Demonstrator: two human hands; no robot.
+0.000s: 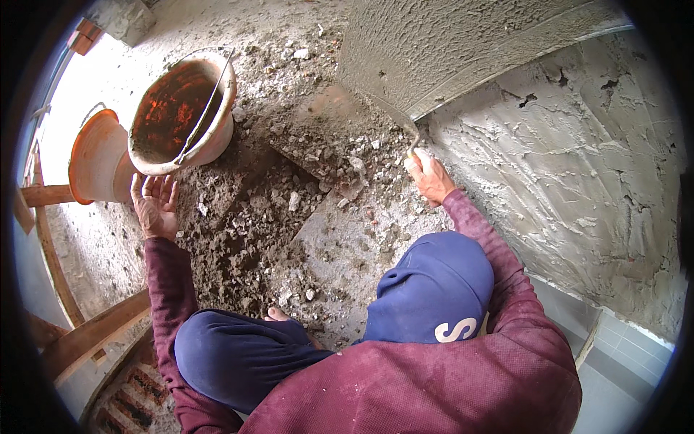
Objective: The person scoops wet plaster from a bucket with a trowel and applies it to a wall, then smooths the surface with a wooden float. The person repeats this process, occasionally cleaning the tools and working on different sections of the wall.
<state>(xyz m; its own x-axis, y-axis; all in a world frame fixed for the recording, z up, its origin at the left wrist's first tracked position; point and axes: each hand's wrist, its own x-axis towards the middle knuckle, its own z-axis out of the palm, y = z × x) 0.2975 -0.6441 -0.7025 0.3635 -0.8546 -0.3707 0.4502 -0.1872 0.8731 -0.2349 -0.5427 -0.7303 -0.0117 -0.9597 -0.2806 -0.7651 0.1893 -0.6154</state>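
Observation:
My right hand [430, 177] is closed on the handle of a trowel [414, 145], low beside the rough grey plaster. The trowel's blade is hard to make out against the grey surface behind it. My left hand [155, 202] is open, palm up with fingers slightly curled, just at the near rim of a dirty bucket [217, 134] with a wire handle and orange stains inside; whether the fingertips touch it I cannot tell. A second orange-rimmed bucket [101, 159] stands tilted to its left.
Rubble and mortar crumbs [246, 246] cover the floor. Plastered surfaces [564, 166] line the right, above grey tiles [629, 347]. Wooden bars [54, 260] run along the left edge, with bricks [85, 36] at upper left. My bent legs [253, 347] occupy the lower middle.

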